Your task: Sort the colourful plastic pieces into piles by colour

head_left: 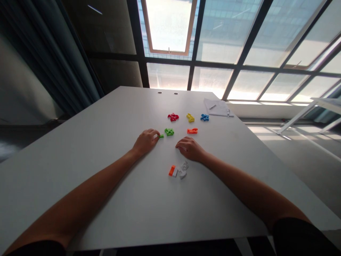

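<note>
Windows (217,76) stand beyond the white table (119,206), where the left hand (146,142), fingertips nearly together, seems to pinch a green piece (161,136), the green pile (169,132) just to its right. The right hand (190,149) rests half-curled, its grasp hidden; a light, low pinch should avoid nudging the green pile.
</note>
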Tool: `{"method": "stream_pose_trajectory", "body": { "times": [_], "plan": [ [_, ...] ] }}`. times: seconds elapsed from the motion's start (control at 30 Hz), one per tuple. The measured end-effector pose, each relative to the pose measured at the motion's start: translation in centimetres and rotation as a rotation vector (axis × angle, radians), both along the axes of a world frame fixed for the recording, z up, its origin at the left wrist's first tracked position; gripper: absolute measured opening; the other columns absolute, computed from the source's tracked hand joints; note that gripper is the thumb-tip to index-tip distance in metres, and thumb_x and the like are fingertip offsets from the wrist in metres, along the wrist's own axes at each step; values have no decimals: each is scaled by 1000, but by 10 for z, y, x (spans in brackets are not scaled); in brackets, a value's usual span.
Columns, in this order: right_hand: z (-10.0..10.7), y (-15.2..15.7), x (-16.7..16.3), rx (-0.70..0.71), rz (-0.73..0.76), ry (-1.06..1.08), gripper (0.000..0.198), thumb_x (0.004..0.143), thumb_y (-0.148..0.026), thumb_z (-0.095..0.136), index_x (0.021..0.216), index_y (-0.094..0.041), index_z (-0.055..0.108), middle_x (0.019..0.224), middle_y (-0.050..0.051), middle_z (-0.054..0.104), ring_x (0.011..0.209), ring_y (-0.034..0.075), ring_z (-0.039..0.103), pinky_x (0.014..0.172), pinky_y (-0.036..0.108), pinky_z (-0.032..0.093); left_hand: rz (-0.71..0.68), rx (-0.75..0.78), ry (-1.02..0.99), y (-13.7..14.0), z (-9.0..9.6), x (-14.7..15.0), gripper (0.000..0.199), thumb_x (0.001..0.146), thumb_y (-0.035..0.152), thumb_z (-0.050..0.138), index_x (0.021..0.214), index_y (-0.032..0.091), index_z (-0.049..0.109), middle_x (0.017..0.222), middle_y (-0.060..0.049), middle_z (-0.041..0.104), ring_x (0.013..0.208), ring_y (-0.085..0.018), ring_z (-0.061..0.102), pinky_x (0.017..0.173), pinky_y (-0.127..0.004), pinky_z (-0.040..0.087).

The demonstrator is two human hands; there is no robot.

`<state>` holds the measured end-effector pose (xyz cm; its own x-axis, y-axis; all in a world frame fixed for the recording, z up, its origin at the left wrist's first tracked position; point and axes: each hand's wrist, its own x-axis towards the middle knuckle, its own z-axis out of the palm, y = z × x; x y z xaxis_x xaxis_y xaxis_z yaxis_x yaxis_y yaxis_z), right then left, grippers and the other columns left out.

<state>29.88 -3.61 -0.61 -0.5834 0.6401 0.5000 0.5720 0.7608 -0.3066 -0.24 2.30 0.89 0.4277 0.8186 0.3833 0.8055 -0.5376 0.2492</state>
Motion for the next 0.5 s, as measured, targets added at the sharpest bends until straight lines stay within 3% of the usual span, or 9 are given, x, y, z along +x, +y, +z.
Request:
{"method": "stream_pose_trajectory", "body": {
  "times": [0.13, 0.3, 0.5],
  "plan": [
    [0, -1, -1, -4, 0, 11, 22, 97, -8, 68, 104, -23, 83, 110, 9, 84, 100, 25, 73, 96, 40, 55, 33, 79, 8, -7, 4, 3, 29, 105, 26, 58, 125, 24, 79, 116, -13, 72, 110, -31, 68, 105, -45, 56],
    [0, -1, -1, -1, 3, 12, 22, 98, -8, 67, 104, -23, 82, 109, 8, 85, 100, 25, 72, 97, 41, 55, -37, 52, 106, -14, 6, 11, 36, 106, 30, 56, 131, 24, 80, 113, -13, 77, 106, -31, 69, 101, -46, 57],
    [2, -1, -2, -2, 8, 8, 23, 96, -6, 68, 105, -22, 83, 109, 9, 85, 100, 25, 72, 96, 41, 55, -80, 39, 93, -12, 3, 10, 40, 106, 32, 55, 138, 23, 77, 126, -13, 80, 113, -32, 71, 108, -48, 57]
  ]
}}
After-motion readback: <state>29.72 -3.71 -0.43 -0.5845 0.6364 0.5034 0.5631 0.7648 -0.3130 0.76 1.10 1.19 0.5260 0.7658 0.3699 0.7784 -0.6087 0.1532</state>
